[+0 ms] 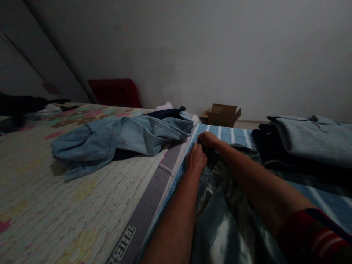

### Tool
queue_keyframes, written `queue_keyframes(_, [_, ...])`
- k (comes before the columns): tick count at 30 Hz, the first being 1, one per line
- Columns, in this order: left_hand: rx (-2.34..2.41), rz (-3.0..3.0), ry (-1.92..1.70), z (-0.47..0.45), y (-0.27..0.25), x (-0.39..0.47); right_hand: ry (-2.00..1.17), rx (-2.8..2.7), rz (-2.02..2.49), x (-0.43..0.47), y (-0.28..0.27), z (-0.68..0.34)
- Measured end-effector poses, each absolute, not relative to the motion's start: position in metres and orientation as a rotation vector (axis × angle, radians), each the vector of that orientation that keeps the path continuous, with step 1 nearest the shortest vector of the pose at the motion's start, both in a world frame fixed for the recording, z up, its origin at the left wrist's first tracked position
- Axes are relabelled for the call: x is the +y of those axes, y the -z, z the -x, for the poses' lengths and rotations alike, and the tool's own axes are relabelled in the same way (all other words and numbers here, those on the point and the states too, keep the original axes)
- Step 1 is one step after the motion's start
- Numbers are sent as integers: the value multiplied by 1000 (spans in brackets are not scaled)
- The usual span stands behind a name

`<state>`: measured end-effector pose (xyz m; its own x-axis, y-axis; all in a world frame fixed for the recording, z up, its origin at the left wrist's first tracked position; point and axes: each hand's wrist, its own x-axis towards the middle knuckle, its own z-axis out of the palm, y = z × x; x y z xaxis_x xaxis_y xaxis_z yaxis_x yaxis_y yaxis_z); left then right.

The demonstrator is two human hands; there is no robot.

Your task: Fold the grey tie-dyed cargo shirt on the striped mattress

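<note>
A dark garment (pixel 220 216) with a blotchy, camouflage-like pattern lies loosely spread in front of me on a blue striped cover (pixel 319 198). At its far left corner my left hand (pixel 196 159) is closed, with the fingers curled on the cloth. Just beyond, my right hand (pixel 208 139) pinches the same edge, its fingertips close to the left ones. My forearms hide part of the garment, so its exact kind cannot be told.
To the left, a crumpled light blue denim garment (pixel 134 135) rests on a floral mat (pixel 90 205). On the right sits folded grey clothing (pixel 316 137) over black clothing (pixel 286 161). An open cardboard box (pixel 222 118) and a dark red object (pixel 114 93) stand by the wall.
</note>
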<state>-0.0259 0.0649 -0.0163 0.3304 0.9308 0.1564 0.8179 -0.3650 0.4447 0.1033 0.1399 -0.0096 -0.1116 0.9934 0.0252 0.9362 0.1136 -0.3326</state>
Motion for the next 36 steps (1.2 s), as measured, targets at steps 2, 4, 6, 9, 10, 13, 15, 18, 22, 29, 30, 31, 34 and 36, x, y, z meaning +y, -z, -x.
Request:
queue_keyframes(2, [1566, -2331, -522, 26, 15, 65, -342, -2119, 1922, 141, 13, -102])
queue_keyframes(4, [1570, -2352, -471, 25, 14, 64, -336, -2084, 1932, 141, 16, -101])
queue_keyframes(6, [1567, -2372, -427, 25, 14, 62, -327, -2051, 1938, 141, 19, -101])
queue_keyframes(9, [1550, -2393, -391, 24, 15, 61, -340, -2045, 1921, 139, 19, -103])
queue_keyframes(10, [1546, -2396, -390, 24, 16, 62, -359, -2062, 1904, 138, 18, -104])
queue_keyframes(13, [1539, -2374, -399, 24, 19, 62, -414, -2122, 1840, 137, 15, -108])
queue_keyframes(15, [1542, -2347, -402, 24, 20, 63, -411, -2125, 1833, 137, 15, -108])
queue_keyframes(18, [1549, -2349, -393, 23, 19, 62, -363, -2076, 1876, 138, 18, -107])
queue_keyframes(22, [1537, -2404, -373, 23, 19, 62, -303, -2012, 1933, 134, 20, -103])
queue_keyframes(29, [1528, -2439, -307, 24, 20, 63, -189, -1982, 2021, 120, 8, -95])
queue_keyframes(30, [1528, -2445, -299, 24, 20, 62, -147, -1975, 2034, 116, 5, -94])
queue_keyframes(31, [1528, -2452, -295, 24, 20, 62, -102, -1970, 2042, 112, 2, -93])
queue_keyframes(34, [1524, -2472, -279, 25, 19, 62, 11, -1997, 2042, 91, -7, -89])
queue_keyframes(36, [1524, -2488, -242, 26, 19, 62, 73, -2037, 2070, 74, -11, -88])
